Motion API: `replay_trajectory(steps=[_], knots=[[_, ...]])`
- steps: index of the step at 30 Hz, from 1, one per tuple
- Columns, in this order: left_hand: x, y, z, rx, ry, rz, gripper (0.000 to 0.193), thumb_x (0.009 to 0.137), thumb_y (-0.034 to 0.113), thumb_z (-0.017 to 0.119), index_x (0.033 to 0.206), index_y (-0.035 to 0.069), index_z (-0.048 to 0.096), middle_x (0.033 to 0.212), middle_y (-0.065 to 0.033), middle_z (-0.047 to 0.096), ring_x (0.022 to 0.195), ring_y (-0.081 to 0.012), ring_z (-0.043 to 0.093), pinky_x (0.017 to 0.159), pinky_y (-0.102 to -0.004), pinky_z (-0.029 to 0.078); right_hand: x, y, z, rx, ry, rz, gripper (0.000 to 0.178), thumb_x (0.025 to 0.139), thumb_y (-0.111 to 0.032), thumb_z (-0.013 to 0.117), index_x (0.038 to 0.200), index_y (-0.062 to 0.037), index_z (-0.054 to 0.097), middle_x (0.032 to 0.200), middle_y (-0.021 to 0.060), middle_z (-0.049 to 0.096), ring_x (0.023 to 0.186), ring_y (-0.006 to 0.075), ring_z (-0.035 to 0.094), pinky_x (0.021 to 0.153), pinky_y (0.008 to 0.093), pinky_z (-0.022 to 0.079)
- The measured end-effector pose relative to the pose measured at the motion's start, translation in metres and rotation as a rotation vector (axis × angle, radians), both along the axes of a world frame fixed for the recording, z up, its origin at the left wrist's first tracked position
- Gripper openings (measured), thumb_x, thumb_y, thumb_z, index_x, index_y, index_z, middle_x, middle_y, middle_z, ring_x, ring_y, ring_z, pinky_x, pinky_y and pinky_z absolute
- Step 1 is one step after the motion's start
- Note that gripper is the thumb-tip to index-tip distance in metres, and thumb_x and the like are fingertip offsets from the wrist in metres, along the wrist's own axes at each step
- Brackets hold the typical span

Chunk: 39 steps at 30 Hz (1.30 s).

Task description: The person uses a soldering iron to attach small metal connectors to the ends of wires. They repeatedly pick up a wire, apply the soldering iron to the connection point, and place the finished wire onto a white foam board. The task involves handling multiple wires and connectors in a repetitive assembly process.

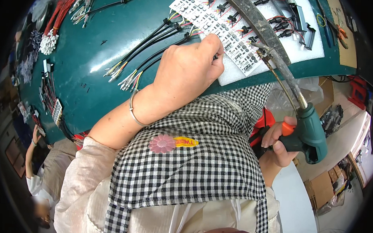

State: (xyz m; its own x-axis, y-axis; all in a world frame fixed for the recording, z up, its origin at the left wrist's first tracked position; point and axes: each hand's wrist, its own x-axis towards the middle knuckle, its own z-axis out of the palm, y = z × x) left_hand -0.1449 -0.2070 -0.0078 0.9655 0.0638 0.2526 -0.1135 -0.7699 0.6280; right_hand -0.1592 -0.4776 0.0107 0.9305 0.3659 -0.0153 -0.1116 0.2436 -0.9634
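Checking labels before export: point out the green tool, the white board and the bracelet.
Green tool [312, 131]: head view, on its plastic body.
White board [223, 30]: head view, mid-panel, just beyond the left hand [196, 61].
Bracelet [131, 107]: head view, on the metal band.

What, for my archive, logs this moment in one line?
left hand: pinching dark piece; right hand: holding green-handled tool; black cables: on table

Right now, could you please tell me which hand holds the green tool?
The right hand, at its orange trigger; the left hand is by the circuit boards.
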Motion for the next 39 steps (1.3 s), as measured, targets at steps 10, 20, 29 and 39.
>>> replay_trajectory(steps=[10, 20, 29, 39], knots=[[-0.047, 0.060, 0.059, -0.137, 0.553, -0.166, 0.029, 0.077, 0.007, 0.067, 0.104, 0.001, 0.057, 0.069, -0.0113, 0.064, 0.061, -0.0250, 0.064, 0.057, -0.0302, 0.049, 0.001, -0.009, 0.002, 0.072, 0.021, -0.064, 0.059, 0.073, -0.004, 0.062, 0.123, 0.0103, 0.035, 0.065, 0.0095, 0.047, 0.049, 0.0167, 0.048, 0.041, 0.0271, 0.044], [0.018, 0.152, 0.035, 0.448, 0.073, 0.230, 0.024, 0.073, 0.013, 0.070, 0.094, 0.004, 0.062, 0.090, -0.0094, 0.063, 0.085, -0.0269, 0.059, 0.073, -0.0353, 0.048, 0.009, 0.005, 0.013, 0.044, -0.074, -0.020, 0.058, 0.075, -0.008, 0.063, 0.122, 0.0092, 0.034, 0.068, 0.0097, 0.048, 0.048, 0.0153, 0.047, 0.039, 0.0258, 0.044], [0.018, 0.173, 0.022, 0.465, -0.046, 0.290, 0.021, 0.076, 0.020, 0.068, 0.090, 0.006, 0.060, 0.085, -0.0084, 0.060, 0.086, -0.0270, 0.054, 0.079, -0.0359, 0.040, 0.003, 0.007, 0.009, 0.022, -0.043, -0.070, 0.059, 0.073, -0.005, 0.063, 0.122, 0.0098, 0.035, 0.063, 0.0088, 0.048, 0.046, 0.0157, 0.047, 0.039, 0.0266, 0.044], [0.009, 0.091, 0.092, -0.935, 0.379, -0.067, 0.018, 0.092, 0.013, 0.052, 0.102, -0.002, 0.053, 0.069, -0.0045, 0.058, 0.048, -0.0032, 0.044, 0.041, -0.0155, 0.034, 0.016, 0.032, 0.015, -0.033, -0.094, -0.063, 0.058, 0.072, -0.007, 0.061, 0.121, 0.0108, 0.037, 0.061, 0.0087, 0.049, 0.047, 0.0152, 0.048, 0.042, 0.0243, 0.044]])
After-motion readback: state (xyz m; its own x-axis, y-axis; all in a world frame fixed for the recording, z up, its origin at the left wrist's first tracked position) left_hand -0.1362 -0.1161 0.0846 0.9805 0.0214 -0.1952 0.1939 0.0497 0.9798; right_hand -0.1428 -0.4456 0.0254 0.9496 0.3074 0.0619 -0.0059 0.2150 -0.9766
